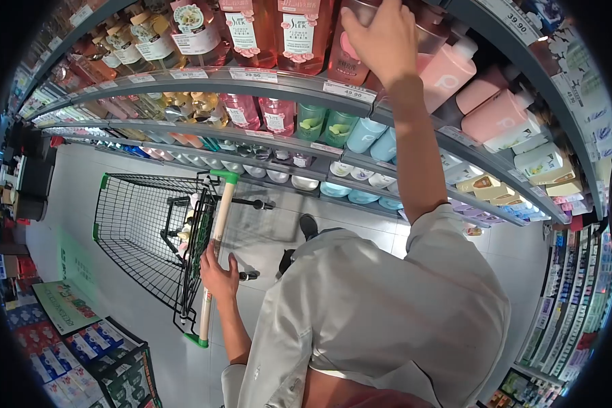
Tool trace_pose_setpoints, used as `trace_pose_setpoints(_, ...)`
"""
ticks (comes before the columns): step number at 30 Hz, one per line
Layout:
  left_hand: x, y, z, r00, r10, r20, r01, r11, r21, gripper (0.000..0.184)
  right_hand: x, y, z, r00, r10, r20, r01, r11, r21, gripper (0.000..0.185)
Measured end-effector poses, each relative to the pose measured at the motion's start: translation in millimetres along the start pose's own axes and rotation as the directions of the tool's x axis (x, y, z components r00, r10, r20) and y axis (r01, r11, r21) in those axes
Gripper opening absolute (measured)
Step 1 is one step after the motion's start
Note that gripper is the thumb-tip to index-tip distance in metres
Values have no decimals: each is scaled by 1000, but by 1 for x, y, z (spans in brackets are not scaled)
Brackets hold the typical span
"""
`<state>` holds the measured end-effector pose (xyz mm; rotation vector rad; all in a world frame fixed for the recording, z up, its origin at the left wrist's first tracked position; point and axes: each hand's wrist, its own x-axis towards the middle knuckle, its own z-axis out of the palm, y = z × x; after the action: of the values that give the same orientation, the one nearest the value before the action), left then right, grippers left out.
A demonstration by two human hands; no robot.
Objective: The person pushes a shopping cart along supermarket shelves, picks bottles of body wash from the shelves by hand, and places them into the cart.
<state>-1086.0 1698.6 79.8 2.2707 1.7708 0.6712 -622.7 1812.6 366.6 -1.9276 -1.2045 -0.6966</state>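
Note:
My right hand (pixel 385 41) reaches up to the top visible shelf, its fingers curled round the upper part of a dark pink bottle (pixel 350 58) that stands above a 49.90 price tag. The bottle's top is hidden behind the hand. Two red bottles with white labels (pixel 298 34) are just left of it, and a light pink pump bottle (pixel 449 71) is on its right. Lower down, my left hand (pixel 219 275) rests at the handle (pixel 220 224) of a shopping cart, fingers against the bar and thumb apart from them.
The wire shopping cart (pixel 143 231) has black mesh and green corners, with a few items near its handle end. Shelves (pixel 306 85) of bottles curve across the top and right. Boxed goods (pixel 95 340) are stacked at the lower left. Pale floor tiles (pixel 81 204) show around the cart.

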Motion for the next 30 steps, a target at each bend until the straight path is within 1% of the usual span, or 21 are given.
trace_pose_setpoints(1, 1, -3, 1, 1000, 5, -13, -5, 1000, 7, 61, 1, 0, 2, 1000, 10, -5, -10, 1000, 1, 53)
trace_pose_setpoints(3, 2, -8, 1, 1000, 7, -18, -7, 1000, 9, 62, 4, -2, 5, 999, -33, 3, 33, 999, -17, 50)
trace_pose_setpoints(4, 5, -8, -1, 1000, 2, -21, -2, 1000, 8, 62, 5, -5, 5, 1000, -24, 1, 24, 1000, -16, 50)
trace_pose_setpoints(5, 6, -6, -2, 1000, 6, -19, -5, 1000, 14, 62, 6, -9, 1, 1000, -6, 21, 6, 1000, -16, 46)
trace_pose_setpoints(7, 7, -3, -4, 999, -27, -24, 27, 1000, -5, 61, 11, -16, -5, 999, 10, 49, -10, 1000, -4, 43)
trace_pose_setpoints(9, 9, -3, -5, 999, -27, -30, 28, 999, 20, 60, 14, -22, -5, 989, 106, 107, -103, 994, -30, 39)
trace_pose_setpoints(10, 10, -2, -4, 999, -13, -33, 14, 999, 34, 60, 16, -23, -3, 991, 118, 67, -117, 993, -22, 37)
trace_pose_setpoints(12, 10, -4, -2, 999, -23, -44, 25, 999, 33, 58, 21, -27, -10, 959, 195, 204, -204, 979, 22, 38)
trace_pose_setpoints(14, 10, -5, 1, 998, -5, -64, 8, 999, 47, 59, 19, -27, -11, 962, 201, 184, -214, 975, 56, 41)
trace_pose_setpoints(16, 11, -4, 2, 998, -22, -64, 26, 998, 54, 58, 16, -24, -9, 965, 206, 161, -222, 971, 89, 45)
trace_pose_setpoints(18, 10, -4, 3, 997, -39, -62, 43, 997, 62, 57, 5, -16, -1, 994, 95, -50, -100, 991, -92, 54)
trace_pose_setpoints(19, 11, -3, 4, 996, -33, -84, 38, 997, 68, 57, -1, -19, -3, 993, 15, -120, -19, 999, -37, 56)
trace_pose_setpoints(20, 11, -3, 5, 994, -23, -104, 31, 997, 73, 56, -5, -21, -5, 992, 14, -122, -19, 999, -39, 56)
trace_pose_setpoints(22, 9, -5, 7, 994, -36, -105, 46, 995, 89, 55, -11, -24, -13, 942, -207, -263, 235, 969, 80, 51)
trace_pose_setpoints(23, 10, -6, 10, 993, -51, -104, 62, 992, 106, 54, -13, -32, -23, 968, -176, -181, 193, 978, 84, 49)
trace_pose_setpoints(24, 11, -7, 12, 994, -35, -100, 45, 994, 101, 54, -14, -32, -27, 977, -167, -131, 184, 974, 134, 46)
trace_pose_setpoints(26, 10, -9, 14, 991, -69, -114, 86, 984, 154, 54, -24, -30, -26, 998, -37, -58, 51, 965, 258, 43)
trace_pose_setpoints(27, 9, -9, 14, 990, -90, -108, 107, 980, 168, 53, -27, -22, -20, 994, -111, 7, 101, 932, 349, 56)
trace_pose_setpoints(28, 9, -10, 15, 991, -83, -102, 99, 981, 167, 53, -32, -18, -18, 995, -104, 8, 95, 935, 342, 56)
trace_pose_setpoints(30, 8, -14, 17, 988, -94, -123, 115, 977, 180, 54, -42, -18, -16, 972, -193, -130, 232, 845, 482, 68)
